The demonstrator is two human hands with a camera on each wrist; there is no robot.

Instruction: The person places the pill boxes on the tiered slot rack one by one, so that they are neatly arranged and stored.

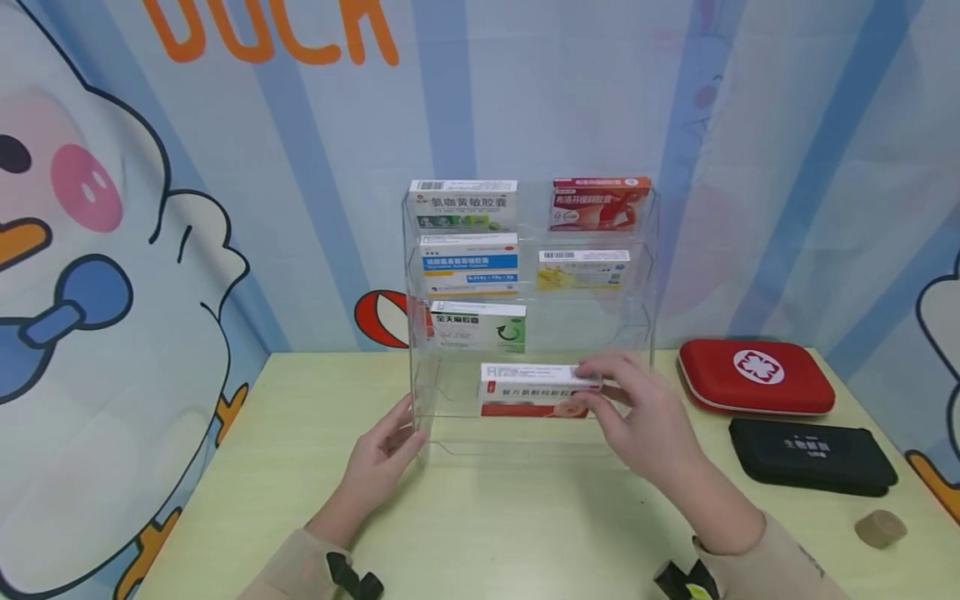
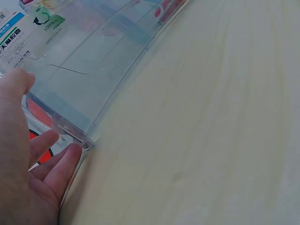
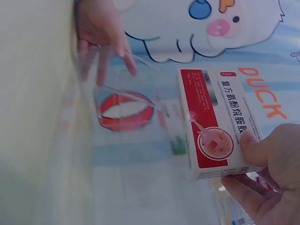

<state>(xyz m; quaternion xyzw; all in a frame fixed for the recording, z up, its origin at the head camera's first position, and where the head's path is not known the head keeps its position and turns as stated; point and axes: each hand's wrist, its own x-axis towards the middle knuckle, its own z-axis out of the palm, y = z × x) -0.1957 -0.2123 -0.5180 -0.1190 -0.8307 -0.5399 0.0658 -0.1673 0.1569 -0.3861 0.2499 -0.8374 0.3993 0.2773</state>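
A clear acrylic display rack (image 1: 422, 383) stands on the table with medicine boxes on its stepped tiers. My left hand (image 1: 378, 458) holds the rack's lower left side, thumb toward the front and fingers along the side panel (image 2: 58, 117). At the lowest tier, my right hand (image 1: 652, 425) pinches a white and red medicine box (image 1: 525, 390) by its right end. The right wrist view shows the thumb on the printed face of this box (image 3: 211, 117) and fingers under its edge. Just above it sits a white and green box (image 1: 477, 327).
Higher tiers hold a white-green box (image 1: 465, 207), a red box (image 1: 600, 207), a blue-white box (image 1: 470, 265) and a yellow-white box (image 1: 583, 271). To the right lie a red case (image 1: 720, 383), a black pouch (image 1: 810, 458) and a small brown cylinder (image 1: 880, 528). A patterned curtain (image 1: 337, 167) hangs behind.
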